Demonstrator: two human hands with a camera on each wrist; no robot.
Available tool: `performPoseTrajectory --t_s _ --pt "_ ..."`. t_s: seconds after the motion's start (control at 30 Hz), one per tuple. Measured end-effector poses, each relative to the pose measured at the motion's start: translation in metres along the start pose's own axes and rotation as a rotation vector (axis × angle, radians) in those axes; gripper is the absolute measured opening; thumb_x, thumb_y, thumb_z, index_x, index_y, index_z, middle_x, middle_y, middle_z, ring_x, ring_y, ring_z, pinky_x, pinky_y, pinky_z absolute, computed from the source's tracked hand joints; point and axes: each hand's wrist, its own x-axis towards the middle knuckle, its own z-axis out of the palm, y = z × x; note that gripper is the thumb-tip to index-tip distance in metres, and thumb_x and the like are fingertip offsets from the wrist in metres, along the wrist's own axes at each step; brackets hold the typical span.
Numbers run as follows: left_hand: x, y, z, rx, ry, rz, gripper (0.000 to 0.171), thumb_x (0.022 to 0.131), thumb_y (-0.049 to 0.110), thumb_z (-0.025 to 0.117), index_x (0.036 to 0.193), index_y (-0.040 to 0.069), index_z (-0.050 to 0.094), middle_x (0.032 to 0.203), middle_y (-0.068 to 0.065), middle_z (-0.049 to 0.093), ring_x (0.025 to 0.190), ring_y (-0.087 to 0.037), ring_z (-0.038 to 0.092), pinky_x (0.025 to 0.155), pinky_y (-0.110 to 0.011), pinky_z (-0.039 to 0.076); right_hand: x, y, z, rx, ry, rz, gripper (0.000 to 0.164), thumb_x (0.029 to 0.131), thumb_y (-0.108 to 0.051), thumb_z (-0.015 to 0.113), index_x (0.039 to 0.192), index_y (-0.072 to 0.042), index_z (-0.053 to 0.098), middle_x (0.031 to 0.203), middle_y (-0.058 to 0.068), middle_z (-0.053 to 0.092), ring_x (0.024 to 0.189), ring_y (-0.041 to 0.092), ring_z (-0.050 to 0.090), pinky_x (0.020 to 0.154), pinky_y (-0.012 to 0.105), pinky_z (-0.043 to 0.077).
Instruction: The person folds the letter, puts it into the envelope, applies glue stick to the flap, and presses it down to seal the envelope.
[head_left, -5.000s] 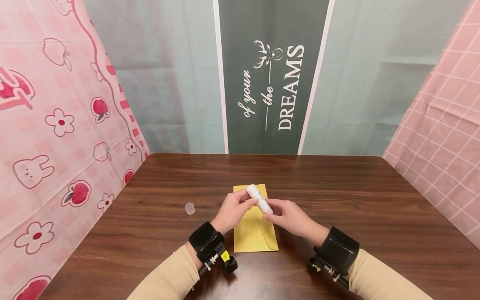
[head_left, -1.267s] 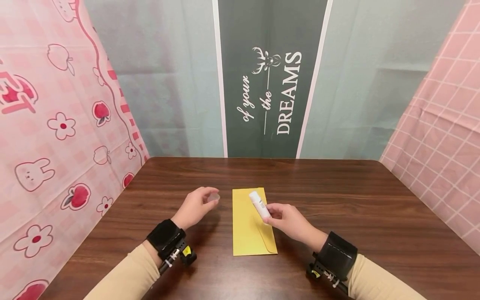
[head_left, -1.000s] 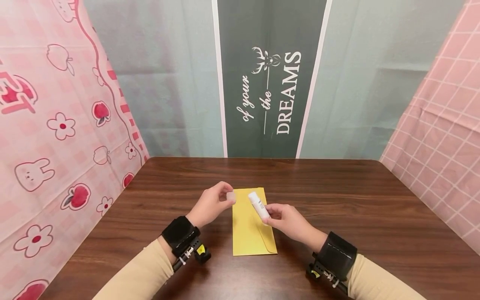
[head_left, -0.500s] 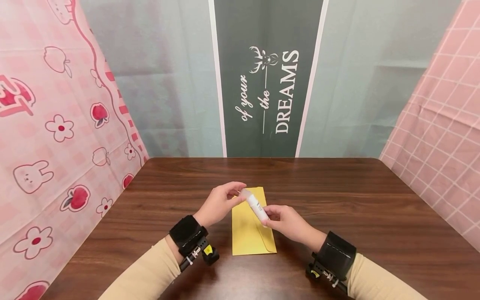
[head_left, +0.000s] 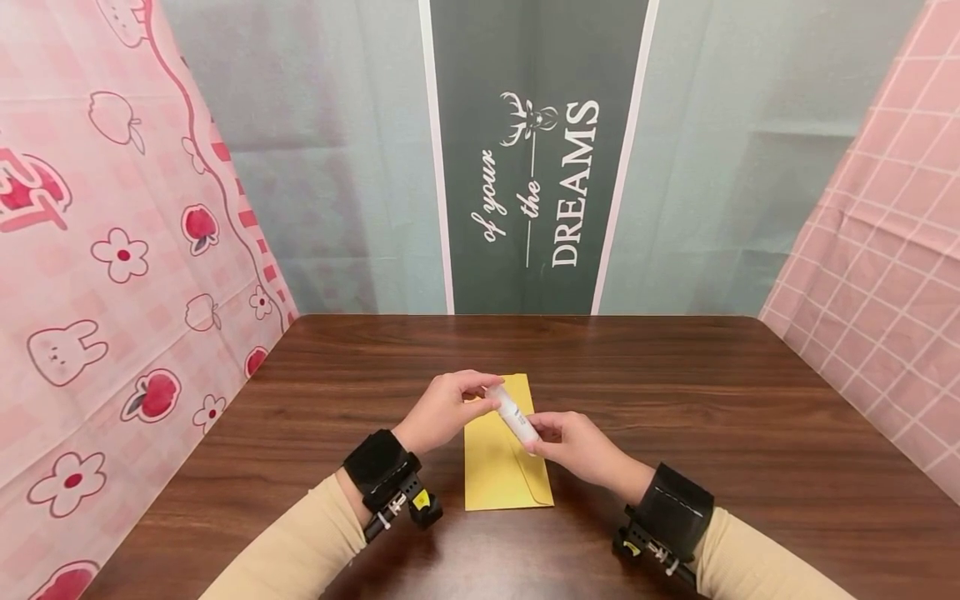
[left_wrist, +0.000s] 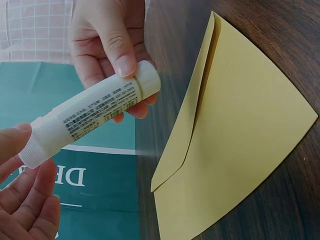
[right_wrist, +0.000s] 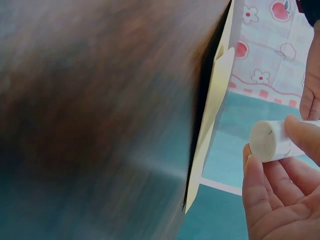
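A white glue stick (head_left: 517,418) is tilted above a yellow envelope (head_left: 495,479), its upper end leaning left. My right hand (head_left: 576,448) grips it near the base, thumb on one side and fingers behind. With thumb and fingertips, my left hand (head_left: 444,408) pinches the ribbed translucent cap (left_wrist: 39,149), which sits over the glue stick's top end. Printed text on the barrel faces the left wrist view, and the round base end shows in the right wrist view. The envelope lies on the table with its flap along the right side.
The dark wooden table (head_left: 675,375) stretches out around the envelope. Patterned pink cloth (head_left: 150,333) hangs at the left and pink checked cloth (head_left: 892,250) at the right. A grey-green curtain (head_left: 360,208) with lettering closes off the back.
The cap, first lying on the table at left, was picked up by my left hand, carried right and put over the glue stick's top. My right hand has kept hold of the glue stick.
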Motion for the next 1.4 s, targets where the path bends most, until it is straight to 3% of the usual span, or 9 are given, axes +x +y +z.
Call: performPoseTrajectory --t_s 0.5,0.8,1.0,1.2,1.3,1.4 --pt "0.000 -0.003 0.005 -0.023 -0.032 0.036 0.028 0.084 0.009 0.069 0.111 0.002 0.066 0.106 -0.008 0.066 0.087 -0.015 0.061 0.076 -0.024 0.050 -0.002 0.003 0.002 0.052 -0.016 -0.045 0.030 0.084 -0.008 0.068 0.112 0.002 0.064 0.097 0.007 0.066 0.083 0.015 0.060 0.073 0.025 0.051" --pt "0.000 -0.002 0.009 -0.084 -0.048 0.006 0.029 0.082 0.009 0.071 0.110 0.000 0.066 0.098 -0.007 0.068 0.084 -0.014 0.062 0.076 -0.024 0.050 -0.003 0.004 0.003 0.056 -0.019 -0.073 0.028 0.084 -0.008 0.068 0.110 0.002 0.065 0.095 0.006 0.066 0.081 0.012 0.060 0.072 0.023 0.050" --pt "0.000 -0.007 0.009 -0.093 -0.077 -0.005 0.030 0.083 0.010 0.070 0.111 0.002 0.064 0.105 -0.007 0.065 0.089 -0.015 0.062 0.077 -0.024 0.050 -0.003 -0.001 0.007 0.092 -0.039 -0.063 0.027 0.084 -0.010 0.069 0.108 0.001 0.066 0.092 0.004 0.067 0.081 0.012 0.060 0.072 0.024 0.051" --pt "-0.006 -0.014 0.002 0.008 -0.056 0.007 0.025 0.085 0.010 0.069 0.108 0.005 0.061 0.101 -0.004 0.064 0.090 -0.014 0.062 0.075 -0.025 0.051 -0.001 -0.002 0.013 0.194 -0.094 -0.040 0.039 0.088 -0.015 0.066 0.119 0.008 0.059 0.112 0.019 0.063 0.099 0.025 0.062 0.079 0.028 0.051" --pt "-0.012 -0.023 -0.011 0.101 0.017 -0.021 0.023 0.083 0.007 0.070 0.105 0.003 0.061 0.095 -0.005 0.064 0.083 -0.013 0.062 0.071 -0.026 0.051 -0.002 -0.003 0.012 0.228 -0.140 -0.046 0.045 0.090 -0.014 0.063 0.124 0.013 0.051 0.123 0.027 0.054 0.108 0.033 0.058 0.083 0.031 0.049" --pt "-0.018 -0.035 -0.032 0.269 0.122 -0.056 0.024 0.081 0.005 0.071 0.104 0.003 0.062 0.088 -0.005 0.064 0.075 -0.013 0.059 0.066 -0.029 0.049 -0.003 -0.004 0.009 0.205 -0.166 -0.038 0.046 0.090 -0.016 0.062 0.124 0.014 0.051 0.124 0.027 0.053 0.109 0.034 0.057 0.084 0.033 0.049"
